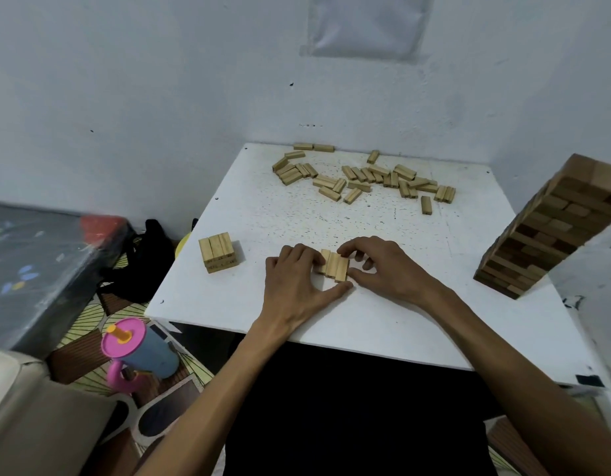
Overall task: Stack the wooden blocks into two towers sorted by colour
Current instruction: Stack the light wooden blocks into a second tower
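Simply speckled table (400,324), blocks (335,266) (pale walls (160,84))

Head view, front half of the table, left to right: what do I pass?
short light stack → left hand → row of three light blocks, held between both hands → right hand → tall dark tower at the table's right edge.

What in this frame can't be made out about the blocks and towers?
Head view only:
- dark tower: its right side is cut off by the frame edge and blurred, so the layer count is unclear.
- row of three blocks: its sides are covered by the left hand and right hand.
- small stack: markings on its side are too small to read.
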{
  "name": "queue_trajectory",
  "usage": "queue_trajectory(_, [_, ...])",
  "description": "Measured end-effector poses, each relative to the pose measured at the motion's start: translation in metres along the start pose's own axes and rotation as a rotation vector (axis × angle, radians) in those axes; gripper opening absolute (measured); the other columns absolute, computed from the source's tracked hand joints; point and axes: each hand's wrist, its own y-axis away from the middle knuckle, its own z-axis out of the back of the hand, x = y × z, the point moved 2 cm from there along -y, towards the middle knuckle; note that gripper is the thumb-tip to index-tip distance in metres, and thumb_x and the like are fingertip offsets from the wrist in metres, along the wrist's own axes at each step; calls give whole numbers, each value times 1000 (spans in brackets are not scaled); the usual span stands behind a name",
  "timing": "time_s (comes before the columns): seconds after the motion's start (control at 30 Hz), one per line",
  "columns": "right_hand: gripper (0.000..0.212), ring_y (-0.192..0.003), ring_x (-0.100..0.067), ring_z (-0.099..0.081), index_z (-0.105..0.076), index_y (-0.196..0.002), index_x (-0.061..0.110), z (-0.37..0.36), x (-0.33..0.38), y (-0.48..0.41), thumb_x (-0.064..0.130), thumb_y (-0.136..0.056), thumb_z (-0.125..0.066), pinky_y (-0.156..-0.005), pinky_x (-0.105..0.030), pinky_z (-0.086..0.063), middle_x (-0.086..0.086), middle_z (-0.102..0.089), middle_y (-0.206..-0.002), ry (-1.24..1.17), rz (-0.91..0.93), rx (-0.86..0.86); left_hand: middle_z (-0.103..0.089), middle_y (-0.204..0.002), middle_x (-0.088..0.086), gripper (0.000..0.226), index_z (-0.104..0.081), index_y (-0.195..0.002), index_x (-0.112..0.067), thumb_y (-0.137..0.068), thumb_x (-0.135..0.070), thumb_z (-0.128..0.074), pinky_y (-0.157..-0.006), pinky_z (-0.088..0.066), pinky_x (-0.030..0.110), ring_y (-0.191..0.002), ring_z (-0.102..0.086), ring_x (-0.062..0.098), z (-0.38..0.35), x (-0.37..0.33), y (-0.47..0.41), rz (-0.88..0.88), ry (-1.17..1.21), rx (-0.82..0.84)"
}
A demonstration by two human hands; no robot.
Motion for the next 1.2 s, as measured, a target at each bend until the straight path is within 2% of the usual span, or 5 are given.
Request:
queue_trajectory(0.27, [58,-98,6,-53,-55,-139,29,-2,1,-6,41,-87,-78,-80,-10,-38,16,-53,-113,72,-31,9,-64,-99,-19,43,-62,-105,-32,-70,-54,-75,-86,-35,32,-102,-52,7,2,0,-13,27,34,60])
queue_trajectory(0.4, [68,-86,1,-54,-53,-142,30,4,3,-9,50,-83,-80,-74,-22,-40,12,-57,-96,72,-116,140,-66,-115,-20,50,-64,-122,-32,-75,-40,-81,-97,-36,37,-119,-49,9,13,8,-26,-55,142,268])
queue_trajectory(0.7, [58,-75,6,-56,-59,-137,24,13,7,-16,38,-86,-82,-67,-12,-37,10,-67,-84,61,-120,239,-56,-128,0,84,-40,-154,-17,-86,-53,-75,-95,-41,31,-123,-48,19,17,12,-30,-44,69,393])
queue_trajectory(0.93, [57,-77,-1,-58,-61,-133,27,12,7,-18,42,-83,-84,-71,-22,-44,14,-70,-84,53,-143,251,-60,-103,-10,54,-58,-136,-20,-90,-44,-72,-86,-48,36,-100,-55,15,15,8,-39,-125,54,492])
queue_trajectory(1.2, [55,-79,3,-57,-62,-130,26,13,8,-20,43,-82,-85,-71,-22,-43,12,-69,-84,65,-166,253,-57,-89,-15,39,-66,-124,-21,-90,-39,-73,-65,-32,17,-77,-52,-3,16,8,-49,-163,80,525])
